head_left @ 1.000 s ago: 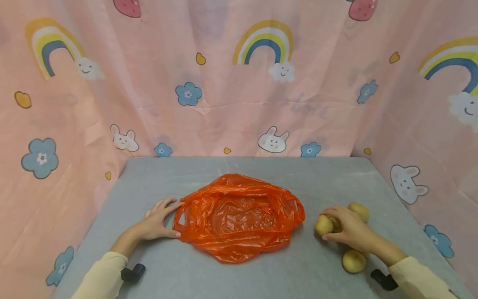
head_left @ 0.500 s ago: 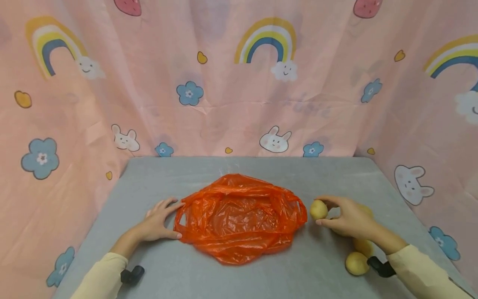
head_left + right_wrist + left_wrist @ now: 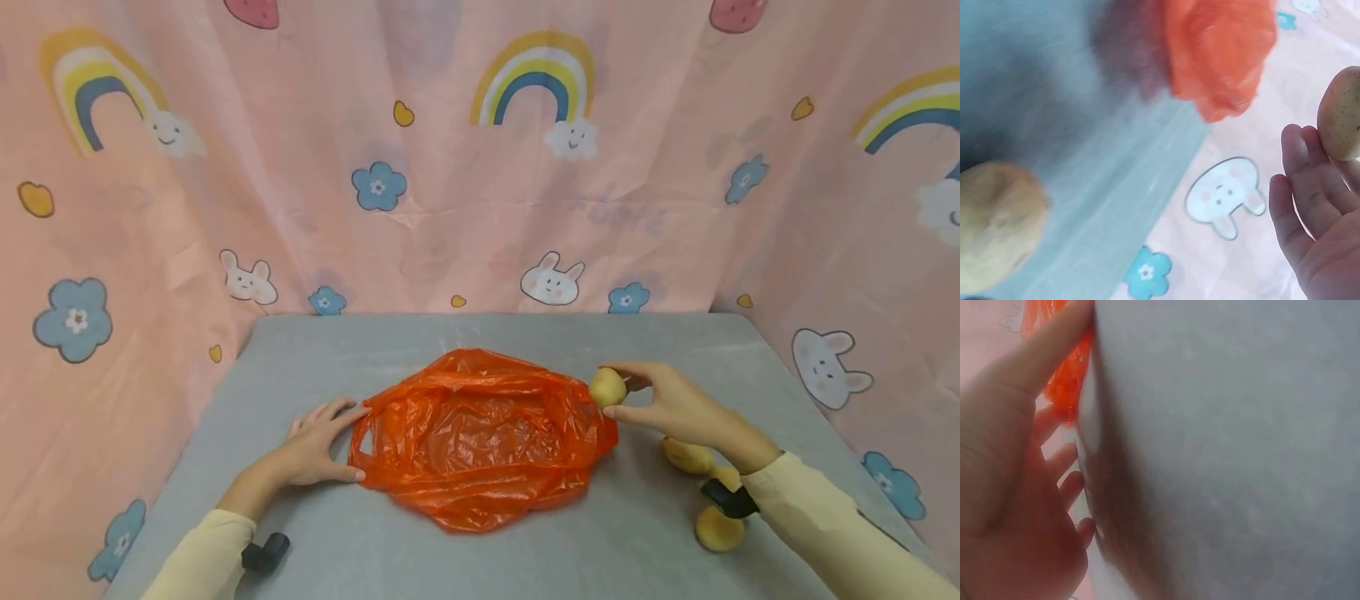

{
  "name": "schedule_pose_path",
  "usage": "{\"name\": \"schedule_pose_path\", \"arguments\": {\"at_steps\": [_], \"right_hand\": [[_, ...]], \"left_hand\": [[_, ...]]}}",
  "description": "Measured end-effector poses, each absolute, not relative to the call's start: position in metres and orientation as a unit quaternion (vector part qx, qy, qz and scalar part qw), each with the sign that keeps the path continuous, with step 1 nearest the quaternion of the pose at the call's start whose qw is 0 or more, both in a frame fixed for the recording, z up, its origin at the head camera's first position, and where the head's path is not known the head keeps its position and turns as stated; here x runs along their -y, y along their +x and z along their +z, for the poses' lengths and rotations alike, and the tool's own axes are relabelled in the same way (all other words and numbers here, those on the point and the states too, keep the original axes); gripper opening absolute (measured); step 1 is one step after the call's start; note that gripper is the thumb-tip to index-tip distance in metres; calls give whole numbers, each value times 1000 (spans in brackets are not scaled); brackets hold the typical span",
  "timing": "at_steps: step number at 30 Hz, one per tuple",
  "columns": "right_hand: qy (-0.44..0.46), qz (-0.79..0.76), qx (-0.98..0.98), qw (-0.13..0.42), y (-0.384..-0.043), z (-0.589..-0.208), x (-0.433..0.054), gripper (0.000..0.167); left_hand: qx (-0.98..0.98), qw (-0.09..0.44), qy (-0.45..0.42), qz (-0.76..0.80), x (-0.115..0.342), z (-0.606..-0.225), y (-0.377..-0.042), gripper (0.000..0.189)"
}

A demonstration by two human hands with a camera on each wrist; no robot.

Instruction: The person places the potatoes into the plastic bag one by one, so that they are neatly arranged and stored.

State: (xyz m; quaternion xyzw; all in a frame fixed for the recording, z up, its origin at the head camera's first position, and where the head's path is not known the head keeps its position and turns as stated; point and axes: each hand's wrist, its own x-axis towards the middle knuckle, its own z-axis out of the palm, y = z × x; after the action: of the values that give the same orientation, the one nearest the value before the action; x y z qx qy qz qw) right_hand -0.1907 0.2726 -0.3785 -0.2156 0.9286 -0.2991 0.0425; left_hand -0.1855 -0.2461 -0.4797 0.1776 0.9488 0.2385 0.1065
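Observation:
A yellowish potato point(image 3: 607, 387) is pinched between the thumb and fingers of my right hand point(image 3: 675, 407), above the right end of an orange plastic bag point(image 3: 487, 429). In the right wrist view that potato point(image 3: 1342, 115) is cut off by the frame edge. The bag lies spread on the table, its mouth gaping upward and its inside showing. My left hand point(image 3: 313, 446) rests at the bag's left handle, fingers spread, thumb on the near edge and a fingertip on the far edge. Further potatoes point(image 3: 720, 529) lie at right under the right forearm, partly hidden.
The grey table point(image 3: 315, 350) ends at a pink patterned curtain point(image 3: 450, 242) behind and at both sides. Black wrist mounts point(image 3: 266, 552) stick out from both cream sleeves. One loose potato point(image 3: 997, 225) looms close in the right wrist view.
My right hand has lifted one potato away from the others and carried it left and farther back, to over the bag's right end. The left hand and the bag have stayed in place.

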Motion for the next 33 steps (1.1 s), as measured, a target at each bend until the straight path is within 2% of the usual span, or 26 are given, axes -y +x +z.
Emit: {"name": "schedule_pose_path", "arguments": {"at_steps": [12,18,26,33], "right_hand": [[-247,-363,-895,74,-208,-369,-240,63],[-270,-381,-879,101,-214,-364,-222,62],[-289,-401,-860,126,-225,-365,-197,61],[-302,-419,-840,165,-233,-372,-176,59]], "left_hand": [[-948,113,188,229,243,-475,-186,98],[-945,112,187,243,246,-487,-189,99],[-945,124,191,236,242,-474,-188,100],[-946,137,175,235,242,-478,-191,100]]}}
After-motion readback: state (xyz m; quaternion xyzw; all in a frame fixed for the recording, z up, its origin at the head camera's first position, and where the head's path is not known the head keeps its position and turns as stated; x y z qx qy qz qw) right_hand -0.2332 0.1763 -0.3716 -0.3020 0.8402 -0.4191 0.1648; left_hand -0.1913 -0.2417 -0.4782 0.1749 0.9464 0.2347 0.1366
